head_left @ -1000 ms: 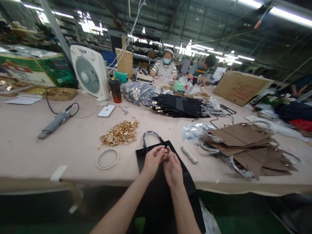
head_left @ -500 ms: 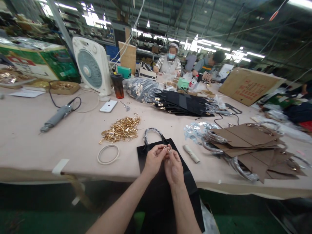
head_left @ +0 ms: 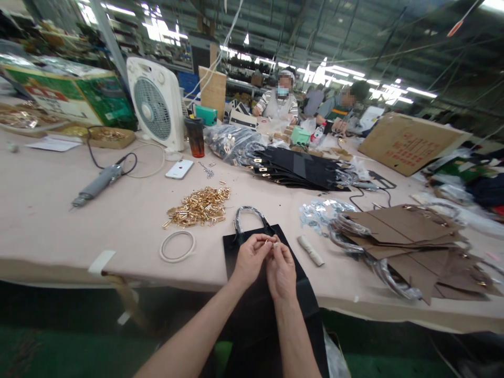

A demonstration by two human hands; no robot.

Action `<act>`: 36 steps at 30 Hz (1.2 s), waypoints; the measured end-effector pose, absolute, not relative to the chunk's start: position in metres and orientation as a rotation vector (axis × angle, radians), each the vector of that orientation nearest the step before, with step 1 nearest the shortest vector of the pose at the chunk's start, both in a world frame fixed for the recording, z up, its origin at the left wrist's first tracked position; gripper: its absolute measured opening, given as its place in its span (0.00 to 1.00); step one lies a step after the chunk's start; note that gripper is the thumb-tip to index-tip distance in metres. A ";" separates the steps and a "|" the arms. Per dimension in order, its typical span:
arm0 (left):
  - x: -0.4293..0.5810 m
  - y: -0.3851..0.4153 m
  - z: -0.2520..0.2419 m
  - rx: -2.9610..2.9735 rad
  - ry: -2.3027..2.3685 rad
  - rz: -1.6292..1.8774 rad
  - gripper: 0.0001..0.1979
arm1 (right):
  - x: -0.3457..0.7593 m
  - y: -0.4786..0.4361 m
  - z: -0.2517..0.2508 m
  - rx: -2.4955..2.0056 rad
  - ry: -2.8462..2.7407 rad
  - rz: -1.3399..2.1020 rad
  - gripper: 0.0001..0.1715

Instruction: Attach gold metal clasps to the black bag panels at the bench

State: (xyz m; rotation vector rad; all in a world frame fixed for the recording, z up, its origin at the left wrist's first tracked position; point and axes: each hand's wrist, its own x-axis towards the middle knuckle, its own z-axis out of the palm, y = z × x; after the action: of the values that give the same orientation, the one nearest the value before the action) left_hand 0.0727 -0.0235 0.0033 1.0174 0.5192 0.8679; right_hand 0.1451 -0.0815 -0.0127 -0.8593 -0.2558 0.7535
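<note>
A black bag [head_left: 241,245] with a wrapped handle [head_left: 249,212] lies at the table's near edge and hangs over it. Above the bag my left hand [head_left: 249,259] and my right hand [head_left: 281,269] meet, fingers pinched together on a small gold metal fitting [head_left: 270,241]. A heap of the same gold fittings [head_left: 199,206] lies on the cloth to the left. A white ring [head_left: 177,246] rests just left of the bag.
A grey power tool [head_left: 96,185], phone [head_left: 179,169], dark cup [head_left: 196,137] and white fan [head_left: 155,104] stand at the left. Stacked black bags [head_left: 299,169] sit in the middle, brown bags [head_left: 409,236] at the right. Two people work at the far end.
My hands stay pinched on the fitting above the bag. The camera has shifted slightly left and down, so everything sits a little further right and lower.
</note>
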 end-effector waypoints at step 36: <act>0.073 -0.027 -0.005 1.065 0.597 0.868 0.19 | 0.170 -0.106 0.004 -1.503 -0.939 0.171 0.15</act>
State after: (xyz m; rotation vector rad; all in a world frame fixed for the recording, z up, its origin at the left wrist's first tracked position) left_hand 0.0729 -0.0271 -0.0054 1.0646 0.5970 0.8675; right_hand 0.1702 -0.1060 0.0044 -1.5033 -0.9395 0.1705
